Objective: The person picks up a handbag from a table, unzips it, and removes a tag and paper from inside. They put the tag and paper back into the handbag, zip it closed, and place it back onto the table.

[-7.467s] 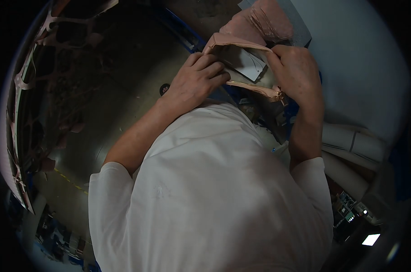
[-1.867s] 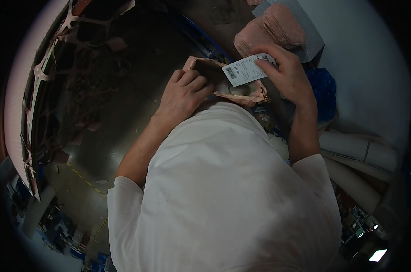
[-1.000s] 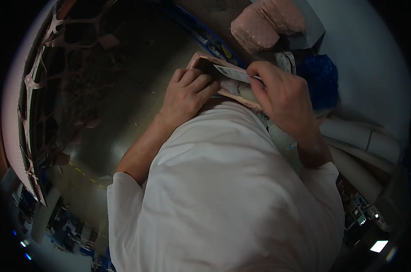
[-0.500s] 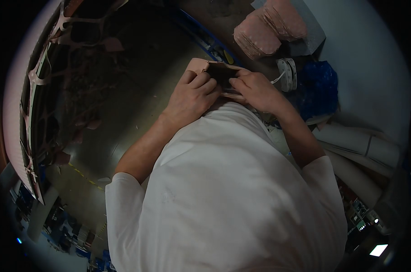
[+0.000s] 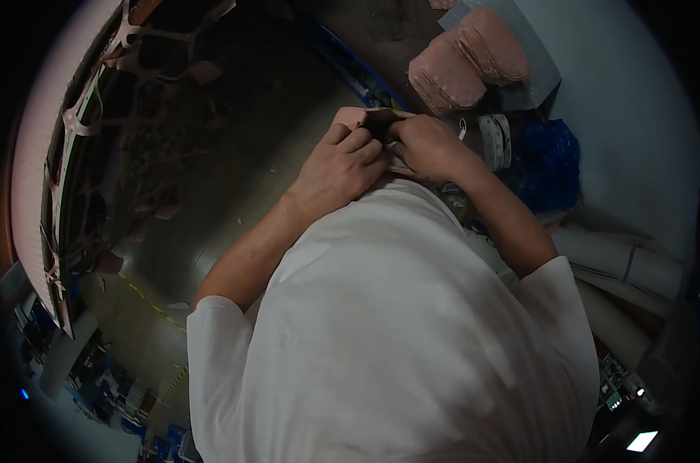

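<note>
A small light-brown box (image 5: 351,116), apparently cardboard, is held close to the front of my white shirt, its dark opening facing up. My left hand (image 5: 340,163) is closed over the box's left wall, knuckles up, fingertips hidden inside the opening. At the right side of the opening, my right hand (image 5: 436,151) has its fingers curled in. A pale bit shows below those fingertips; what it is stays hidden. The two hands are close together, and the box's lower part is mostly covered by them.
Stacks of pink cut pieces (image 5: 446,73) lie on a greyish sheet at upper right. Below them are a white perforated band (image 5: 495,141), a blue plastic bag (image 5: 550,162) and pale rolls (image 5: 620,255). A pink sheet with cut-out webbing (image 5: 76,127) hangs along the left.
My right hand has moved from the box's right rim further over the opening, toward my left hand. The box and both hands appear slightly further right as the view shifted.
</note>
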Available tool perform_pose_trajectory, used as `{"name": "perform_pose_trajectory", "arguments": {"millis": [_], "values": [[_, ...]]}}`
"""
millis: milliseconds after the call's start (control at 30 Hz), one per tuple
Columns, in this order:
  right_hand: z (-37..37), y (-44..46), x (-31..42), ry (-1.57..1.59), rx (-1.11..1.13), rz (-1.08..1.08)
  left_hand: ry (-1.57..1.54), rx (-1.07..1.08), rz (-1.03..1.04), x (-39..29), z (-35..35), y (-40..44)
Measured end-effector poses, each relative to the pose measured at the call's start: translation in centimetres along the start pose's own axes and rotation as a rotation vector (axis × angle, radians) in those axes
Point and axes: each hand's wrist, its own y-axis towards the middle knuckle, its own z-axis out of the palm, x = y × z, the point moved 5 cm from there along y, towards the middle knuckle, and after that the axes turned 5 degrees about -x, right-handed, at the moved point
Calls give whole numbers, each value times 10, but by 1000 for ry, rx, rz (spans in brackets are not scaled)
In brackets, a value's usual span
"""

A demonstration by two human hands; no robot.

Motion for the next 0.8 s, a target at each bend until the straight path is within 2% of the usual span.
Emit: {"name": "perform_pose_trajectory", "arguments": {"millis": [100, 200, 300, 400, 600, 700, 800], "values": [[-6, 4, -6, 399, 22, -116, 18, -3, 13, 2, 0, 0], [5, 12, -14, 667, 249, 182, 3, -5, 21, 1, 3, 4], [27, 24, -29, 726, 108, 140, -30, -21, 50, 3, 3, 8], [34, 29, -33, 407, 59, 94, -26, 5, 71, 2, 5, 11], [55, 40, -45, 1017, 84, 415, 3, 38, 108, 3, 6, 14], [60, 50, -38, 175, 137, 63, -5, 22, 114, 3, 5, 15], [45, 43, -20, 83, 195, 31, -22, 6, 109, 2, 5, 13]]}}
